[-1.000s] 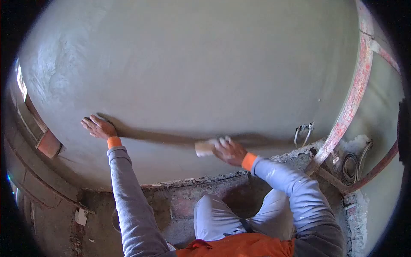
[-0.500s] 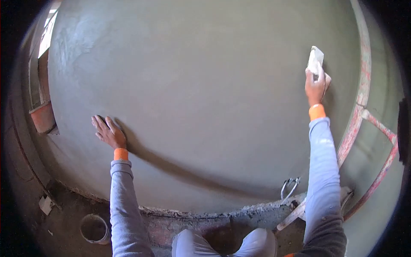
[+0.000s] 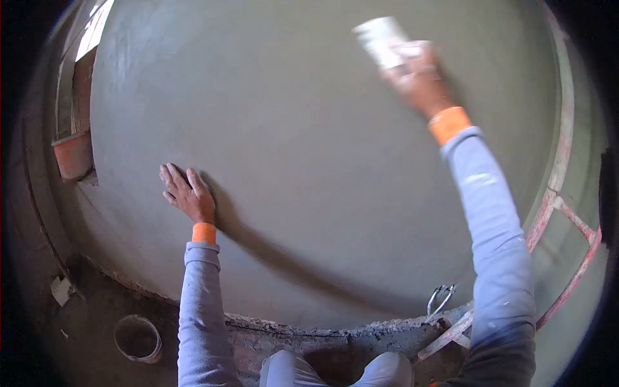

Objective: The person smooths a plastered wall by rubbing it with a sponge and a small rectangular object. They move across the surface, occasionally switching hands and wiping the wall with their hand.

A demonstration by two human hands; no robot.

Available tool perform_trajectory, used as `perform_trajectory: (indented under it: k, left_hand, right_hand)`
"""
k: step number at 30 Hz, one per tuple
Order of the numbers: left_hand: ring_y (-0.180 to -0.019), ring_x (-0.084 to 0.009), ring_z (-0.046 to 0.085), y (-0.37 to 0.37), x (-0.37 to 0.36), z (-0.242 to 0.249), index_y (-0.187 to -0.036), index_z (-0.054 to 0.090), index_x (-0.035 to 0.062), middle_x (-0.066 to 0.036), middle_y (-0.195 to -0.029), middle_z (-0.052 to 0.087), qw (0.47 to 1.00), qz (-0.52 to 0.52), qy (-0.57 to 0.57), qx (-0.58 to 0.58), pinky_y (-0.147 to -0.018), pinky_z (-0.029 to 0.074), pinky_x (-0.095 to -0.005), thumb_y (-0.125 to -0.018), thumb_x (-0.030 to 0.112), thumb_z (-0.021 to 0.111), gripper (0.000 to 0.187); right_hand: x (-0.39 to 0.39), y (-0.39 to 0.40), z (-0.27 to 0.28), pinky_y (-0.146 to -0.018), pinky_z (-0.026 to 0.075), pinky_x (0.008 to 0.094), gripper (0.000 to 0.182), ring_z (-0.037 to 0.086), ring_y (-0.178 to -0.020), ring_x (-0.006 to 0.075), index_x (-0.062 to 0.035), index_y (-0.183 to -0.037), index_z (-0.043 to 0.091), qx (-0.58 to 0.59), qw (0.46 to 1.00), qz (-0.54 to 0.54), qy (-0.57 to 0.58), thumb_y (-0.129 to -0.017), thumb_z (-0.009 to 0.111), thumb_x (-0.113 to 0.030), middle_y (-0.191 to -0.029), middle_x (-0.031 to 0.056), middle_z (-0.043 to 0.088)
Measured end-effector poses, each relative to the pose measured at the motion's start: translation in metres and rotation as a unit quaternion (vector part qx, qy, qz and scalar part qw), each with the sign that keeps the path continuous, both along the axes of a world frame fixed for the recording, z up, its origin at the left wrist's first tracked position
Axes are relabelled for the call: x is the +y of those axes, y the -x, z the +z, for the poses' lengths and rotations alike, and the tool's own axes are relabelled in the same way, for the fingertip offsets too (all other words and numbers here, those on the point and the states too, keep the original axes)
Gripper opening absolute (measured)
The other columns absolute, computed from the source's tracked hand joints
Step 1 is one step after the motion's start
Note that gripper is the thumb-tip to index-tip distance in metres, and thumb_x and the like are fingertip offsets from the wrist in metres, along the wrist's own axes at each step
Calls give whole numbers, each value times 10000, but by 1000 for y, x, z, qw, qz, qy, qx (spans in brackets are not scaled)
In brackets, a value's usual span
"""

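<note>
We see a pale block [image 3: 380, 40] high on the plastered wall, right of the middle, gripped in the right hand [image 3: 418, 72]. Its long axis slants from upper left down to lower right, and its free end points to the upper left, away from the palm. Motion blurs it, but we make out a flat, squared, whitish form with fairly straight edges; what it is made of we cannot tell. The right fingers are closed around its lower right part.

The left hand [image 3: 192, 197] lies palm down against the wall [image 3: 335, 168], lower and farther left, its fingers spread and pointing to the upper left. The wall is grey-green and smooth, with a faint shine and light streaks near its upper left.

Both sleeves are soft grey cloth ending in orange knitted cuffs [image 3: 451, 124]. Along the wall's foot runs a rough, crumbly masonry edge [image 3: 290, 327], where thin whitish cables [image 3: 441, 297] stick out in loops. At right we find a metal frame [image 3: 565, 116] with worn, red-and-white flecked tubes; at lower left, a round, dirty bucket [image 3: 153, 355].
</note>
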State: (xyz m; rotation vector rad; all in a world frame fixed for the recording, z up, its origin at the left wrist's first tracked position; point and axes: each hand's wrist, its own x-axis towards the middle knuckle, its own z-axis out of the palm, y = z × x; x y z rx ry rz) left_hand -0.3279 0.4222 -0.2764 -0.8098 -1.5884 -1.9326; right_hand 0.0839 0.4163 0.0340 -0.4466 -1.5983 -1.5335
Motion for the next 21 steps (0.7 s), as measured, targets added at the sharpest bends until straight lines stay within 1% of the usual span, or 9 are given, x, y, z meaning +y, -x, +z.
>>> perform_trajectory:
  k: [2, 5, 8, 10, 13, 15, 16, 19, 21]
  left_hand:
    - [-1468, -234, 126, -1, -3, 0, -1488, 274, 83, -85, -1577, 197, 1000, -8, -1, -3, -1151, 40, -531, -993, 441, 334, 614]
    - [-1469, -234, 122, -1, -2, 0, -1493, 262, 87, -84, -1579, 190, 1000, 0, 4, 2, -1151, 33, -534, -994, 433, 335, 612]
    - [-1470, -233, 114, -1, -3, 1, -1495, 256, 87, -86, -1580, 184, 1000, -9, 7, 1, -1149, 23, -538, -993, 426, 337, 611]
    - [-1471, -236, 114, -3, -4, 1, -1495, 253, 84, -88, -1580, 185, 1000, -15, 5, 0, -1148, 23, -540, -991, 420, 346, 613]
    - [-1467, -248, 128, -1, -3, -1, -1494, 260, 86, -87, -1578, 195, 1000, -2, -2, 6, -1145, 35, -546, -997, 424, 344, 607]
    - [-1466, -254, 136, -1, 0, 1, -1492, 266, 88, -87, -1576, 200, 1000, 7, -7, 8, -1143, 41, -549, -1000, 425, 342, 602]
    - [-1465, -255, 136, -1, 1, 0, -1492, 267, 87, -87, -1576, 200, 1000, 7, -2, 8, -1143, 42, -549, -1000, 422, 343, 600]
    - [-1465, -256, 138, 1, -3, 1, -1490, 268, 85, -91, -1575, 202, 1000, 10, 4, 6, -1143, 43, -549, -999, 416, 344, 597]
    - [-1465, -256, 138, -3, -5, -1, -1489, 269, 83, -95, -1574, 202, 1000, 3, 8, 11, -1143, 43, -549, -997, 413, 346, 598]
  right_hand:
    - [17, -57, 69, -776, 497, 421, 434, 569, -849, 309, -93, -1165, 650, 166, 983, -61, 52, -841, 642, -381, -902, 184, 571]
    - [24, 18, 101, -847, 469, 450, 520, 563, -950, 381, -134, -1176, 652, 272, 957, -95, -4, -819, 602, -510, -979, 246, 605]
    - [-2, 99, 49, -919, 434, 435, 510, 533, -1025, 386, -127, -1173, 654, 132, 985, -106, 43, -826, 595, -496, -1011, 263, 584]
    - [-24, 90, 23, -920, 436, 435, 487, 528, -1017, 378, -91, -1167, 653, 17, 994, -98, 48, -817, 640, -429, -1021, 250, 557]
    - [-12, 21, 88, -893, 463, 440, 522, 596, -954, 383, -2, -1154, 641, 204, 964, -156, 70, -821, 667, -402, -977, 244, 603]
    - [11, 28, 129, -846, 504, 417, 507, 636, -939, 362, -27, -1108, 667, 203, 973, -49, 99, -850, 585, -455, -986, 221, 661]
    - [0, 62, 119, -875, 480, 438, 510, 618, -950, 376, -47, -1148, 653, 228, 960, -100, 128, -846, 599, -455, -972, 224, 642]
    - [2, 170, 54, -814, 513, 429, 456, 658, -896, 359, -3, -989, 678, 113, 990, -27, 76, -864, 551, -423, -924, 209, 685]
    - [-13, 185, -2, -925, 439, 466, 507, 570, -996, 376, -91, -1189, 651, -46, 994, -96, 28, -827, 630, -445, -981, 218, 619]
